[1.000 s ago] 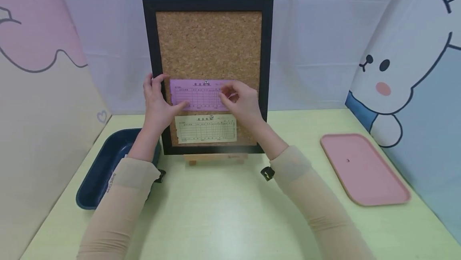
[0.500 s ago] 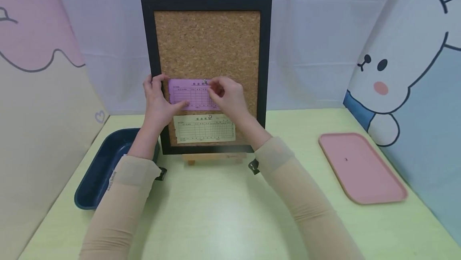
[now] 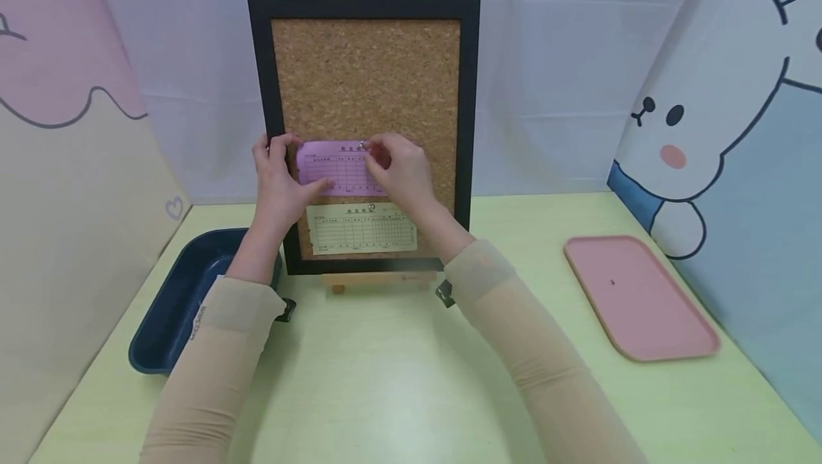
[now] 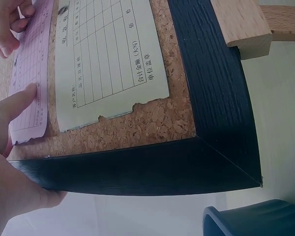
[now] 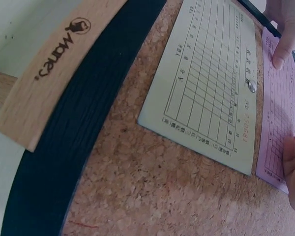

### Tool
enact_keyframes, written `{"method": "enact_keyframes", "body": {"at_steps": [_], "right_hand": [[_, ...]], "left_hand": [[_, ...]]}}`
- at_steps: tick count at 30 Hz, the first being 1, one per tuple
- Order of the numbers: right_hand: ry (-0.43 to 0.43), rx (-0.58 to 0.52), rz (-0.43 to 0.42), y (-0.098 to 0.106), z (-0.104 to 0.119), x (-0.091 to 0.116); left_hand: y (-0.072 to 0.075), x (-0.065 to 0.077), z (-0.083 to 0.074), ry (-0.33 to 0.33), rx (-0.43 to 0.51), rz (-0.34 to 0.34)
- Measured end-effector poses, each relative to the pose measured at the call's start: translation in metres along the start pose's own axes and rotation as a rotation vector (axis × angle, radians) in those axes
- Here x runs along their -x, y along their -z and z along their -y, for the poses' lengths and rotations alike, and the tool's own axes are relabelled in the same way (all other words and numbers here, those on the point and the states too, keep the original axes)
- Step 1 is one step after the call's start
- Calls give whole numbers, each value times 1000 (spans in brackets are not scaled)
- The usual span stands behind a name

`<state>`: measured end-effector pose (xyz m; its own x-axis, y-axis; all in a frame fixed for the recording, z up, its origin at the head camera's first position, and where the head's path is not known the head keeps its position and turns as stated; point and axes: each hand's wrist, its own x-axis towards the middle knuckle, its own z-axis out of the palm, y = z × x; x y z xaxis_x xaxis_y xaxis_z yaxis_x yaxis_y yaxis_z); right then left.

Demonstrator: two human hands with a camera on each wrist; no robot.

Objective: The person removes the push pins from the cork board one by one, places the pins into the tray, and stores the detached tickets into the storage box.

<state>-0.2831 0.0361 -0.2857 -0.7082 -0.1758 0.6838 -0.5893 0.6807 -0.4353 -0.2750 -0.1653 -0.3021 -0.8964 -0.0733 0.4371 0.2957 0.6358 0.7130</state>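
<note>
A black-framed corkboard point(image 3: 372, 71) stands upright on a small wooden stand point(image 3: 379, 278). On it are a purple printed slip point(image 3: 334, 171) and, below that, a pale yellow slip point(image 3: 359, 230) fixed by a silver pushpin point(image 3: 372, 207). My left hand point(image 3: 277, 189) grips the frame's left side, its thumb pressing the purple slip near the lower left. With thumb and index finger, my right hand point(image 3: 406, 171) pinches a silver pushpin point(image 3: 362, 145) at the purple slip's top edge. That hand covers the slip's right part. In the right wrist view the yellow slip's pin point(image 5: 251, 86) shows clearly.
A dark blue tray point(image 3: 144, 335) sits at the left, partly behind my left forearm. To the right lies a pink tray point(image 3: 642, 307) with a tiny dark thing point(image 3: 612, 283) on it. A white cloth point(image 3: 546, 78) hangs behind the board.
My right hand has moved left from the purple slip's right end to the pushpin at its top and now pinches it. The left hand stays on the frame.
</note>
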Motion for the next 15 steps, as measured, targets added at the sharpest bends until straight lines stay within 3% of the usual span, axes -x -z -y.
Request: {"method": "enact_keyframes", "body": {"at_steps": [9, 15], "right_hand": [[-40, 169, -57, -12, 8, -1], [-53, 211, -117, -20, 9, 1]], "left_hand": [[0, 2, 1, 1, 12, -8], [0, 4, 2, -17, 15, -12]]}}
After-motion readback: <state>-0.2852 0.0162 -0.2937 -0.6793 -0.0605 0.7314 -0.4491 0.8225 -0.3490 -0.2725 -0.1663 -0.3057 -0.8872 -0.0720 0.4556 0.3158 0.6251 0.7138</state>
